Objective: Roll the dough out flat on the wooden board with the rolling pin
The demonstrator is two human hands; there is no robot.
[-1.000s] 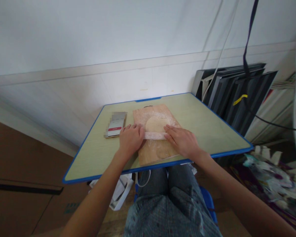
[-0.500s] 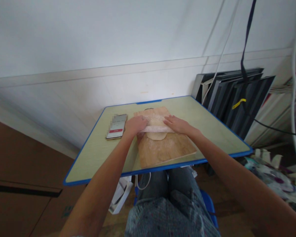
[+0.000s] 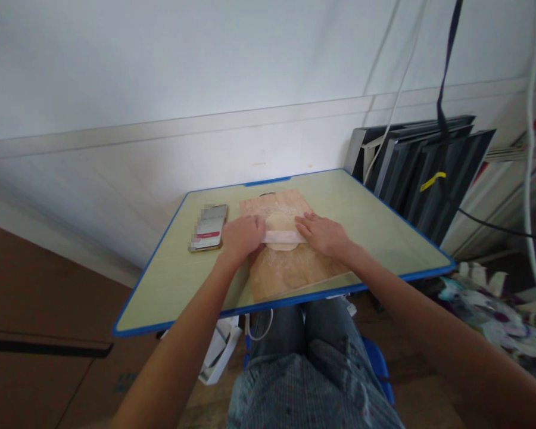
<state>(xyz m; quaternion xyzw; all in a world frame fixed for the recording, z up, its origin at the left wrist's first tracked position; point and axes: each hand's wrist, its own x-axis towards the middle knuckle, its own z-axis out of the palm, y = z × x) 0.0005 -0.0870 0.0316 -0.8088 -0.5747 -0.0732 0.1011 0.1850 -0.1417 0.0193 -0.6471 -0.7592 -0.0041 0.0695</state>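
A floured, pale rolling pin (image 3: 284, 237) lies crosswise over a flat round of dough (image 3: 280, 222) on a wooden board (image 3: 295, 275). Dough shows on both the far and the near side of the pin. My left hand (image 3: 245, 235) is closed over the pin's left end, and its fingers hide that end. At the opposite end, my right hand (image 3: 325, 235) presses down with its fingers over the pin. White flour dusts the board around the dough.
Left of the board, a phone (image 3: 209, 229) lies on the blue-edged table (image 3: 384, 238). A white wall (image 3: 232, 152) stands behind it. Dark panels (image 3: 422, 173) lean at the right, near hanging cables (image 3: 532, 149). A blue stool (image 3: 377, 363) is beneath me.
Both hands and the rolling pin have moved slightly toward me over the dough. More dough shows beyond the pin and less on its near side.
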